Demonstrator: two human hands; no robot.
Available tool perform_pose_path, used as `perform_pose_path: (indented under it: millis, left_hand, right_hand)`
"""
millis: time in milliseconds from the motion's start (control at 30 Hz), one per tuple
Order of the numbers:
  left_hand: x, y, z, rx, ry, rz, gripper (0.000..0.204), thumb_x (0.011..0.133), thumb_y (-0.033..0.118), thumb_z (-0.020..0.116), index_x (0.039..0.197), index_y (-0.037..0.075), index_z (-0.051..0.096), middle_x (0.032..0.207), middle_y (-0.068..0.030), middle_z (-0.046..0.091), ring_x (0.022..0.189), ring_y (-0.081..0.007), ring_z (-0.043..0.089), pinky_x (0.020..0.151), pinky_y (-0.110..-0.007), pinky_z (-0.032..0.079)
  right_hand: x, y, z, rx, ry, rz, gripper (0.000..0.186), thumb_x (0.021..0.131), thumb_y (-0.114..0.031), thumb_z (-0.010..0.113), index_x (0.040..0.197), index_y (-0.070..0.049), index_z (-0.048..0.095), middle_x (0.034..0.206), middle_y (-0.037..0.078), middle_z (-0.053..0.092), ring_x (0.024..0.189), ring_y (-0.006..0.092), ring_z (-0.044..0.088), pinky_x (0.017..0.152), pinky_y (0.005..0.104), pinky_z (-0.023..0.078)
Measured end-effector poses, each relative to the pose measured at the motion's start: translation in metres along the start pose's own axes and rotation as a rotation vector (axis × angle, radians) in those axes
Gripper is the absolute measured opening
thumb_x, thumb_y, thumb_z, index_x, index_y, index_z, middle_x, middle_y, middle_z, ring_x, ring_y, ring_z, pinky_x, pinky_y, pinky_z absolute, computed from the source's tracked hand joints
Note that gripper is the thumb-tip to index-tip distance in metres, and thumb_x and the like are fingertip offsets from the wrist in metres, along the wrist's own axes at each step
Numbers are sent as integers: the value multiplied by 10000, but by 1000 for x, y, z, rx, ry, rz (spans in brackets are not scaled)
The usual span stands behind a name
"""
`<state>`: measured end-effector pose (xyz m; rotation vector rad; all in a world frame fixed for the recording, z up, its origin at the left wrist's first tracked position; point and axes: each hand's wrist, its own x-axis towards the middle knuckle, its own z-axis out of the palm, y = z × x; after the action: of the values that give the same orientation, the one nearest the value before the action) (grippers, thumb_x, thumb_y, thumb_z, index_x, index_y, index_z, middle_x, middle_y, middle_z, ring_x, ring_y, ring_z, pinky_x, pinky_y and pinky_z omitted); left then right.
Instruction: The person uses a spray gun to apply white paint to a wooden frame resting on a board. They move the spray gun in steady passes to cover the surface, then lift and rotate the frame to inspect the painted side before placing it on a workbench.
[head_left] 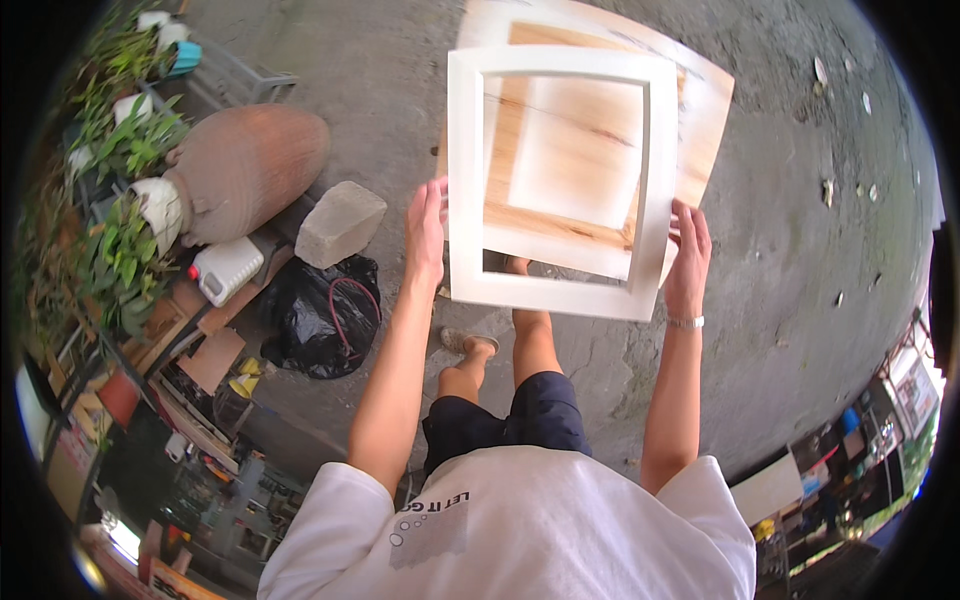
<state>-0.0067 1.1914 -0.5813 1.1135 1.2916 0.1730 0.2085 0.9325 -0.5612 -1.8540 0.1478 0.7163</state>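
Observation:
Between my two hands I hold up a white rectangular frame [467,180], hollow in the middle. My left hand [427,228] grips its left side, the fingers partly hidden behind the edge. On the right side, my right hand [688,255] is closed round the frame's lower part, with its fingertips curled at the edge. Through the opening and past the top right shows a wooden board [705,120] with white paint on its face and a bare-wood rectangular outline. The board lies beyond the frame, over the concrete floor.
At left, a large clay jar [255,160] lies on its side by a stone block [342,222], a black plastic bag [310,320] and a white jug [228,270]. Potted plants [130,150] line the far left. Shelving with clutter [850,450] stands at lower right.

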Motion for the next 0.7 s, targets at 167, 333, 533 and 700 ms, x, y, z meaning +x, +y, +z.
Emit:
perform_pose_path:
  millis: [167,333,533,700]
  left_hand:
    - [-100,23,-66,-102,127,93,456,1065,392,431,1259,14,597,1216,-93,628,1108,-173,593,966,-315,451]
    - [-228,43,-148,-50,356,294,410,1081,313,414,1268,-4,594,1253,-95,609,1157,-164,559,1005,-310,414]
    - [-387,40,-247,-262,593,515,486,1077,365,397,1332,-21,546,1294,-118,595,1136,-207,580,1008,-363,421]
    - [-513,-4,-308,-330,846,680,561,1072,429,361,1348,-27,536,1289,-141,609,1114,-213,587,991,-376,425]
  right_hand:
    - [-68,-50,9,16,-156,-101,329,1032,-271,501,1188,-17,642,1015,-2,623,933,96,537,888,274,419]
    - [-155,-104,40,159,-421,-170,360,1017,-255,524,1249,12,592,1038,11,579,1000,124,496,964,285,371]
    - [-274,-154,92,236,-792,-425,451,1017,-310,477,1307,24,564,1259,59,594,1138,154,509,1025,334,362]
    - [-393,-174,129,333,-1041,-492,499,1018,-353,456,1319,31,560,1295,77,578,1180,178,490,1053,361,343]
